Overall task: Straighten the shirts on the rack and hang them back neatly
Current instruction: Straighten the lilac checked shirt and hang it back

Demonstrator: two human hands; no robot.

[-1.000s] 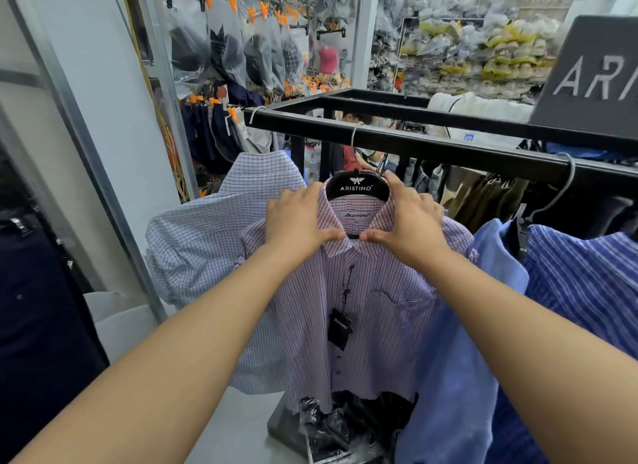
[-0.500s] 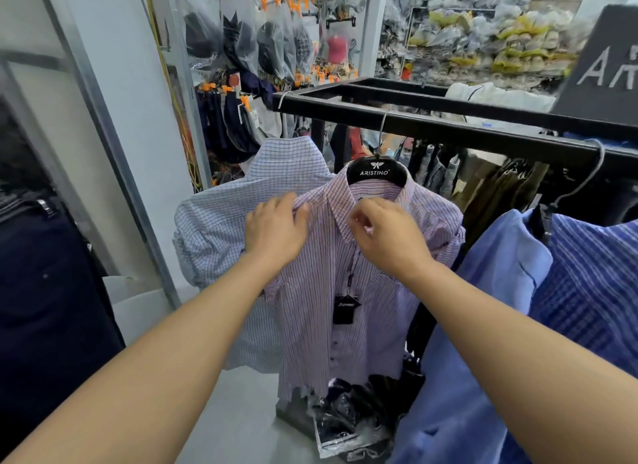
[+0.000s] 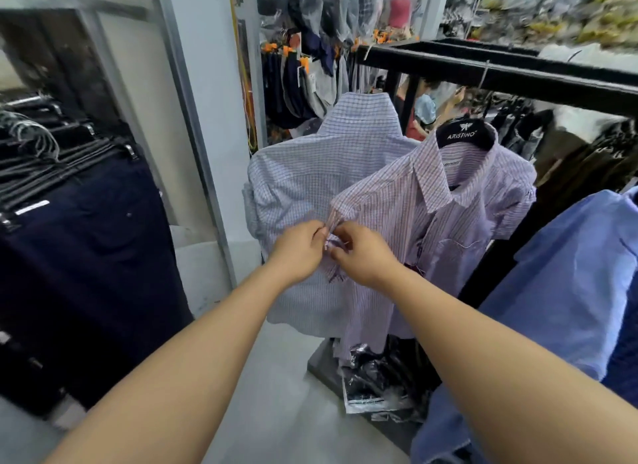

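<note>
— Change?
— Both hands have left the collar. Now the left hand (image 3: 297,253) and the right hand (image 3: 362,256) pinch the sleeve edge of the striped shirt (image 3: 466,228), at eight o'clock from its hanger (image 3: 462,137).
— So?
— Collar looks settled; sleeve next. The shirt hangs on the rack (image 3: 518,74), one o'clock.

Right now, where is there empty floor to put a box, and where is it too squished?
The bare grey floor between the dark trousers and the rack's base is free. It is crowded under the striped shirt, where plastic-wrapped packs lie, and rightward, where the blue shirt hangs close.
</note>
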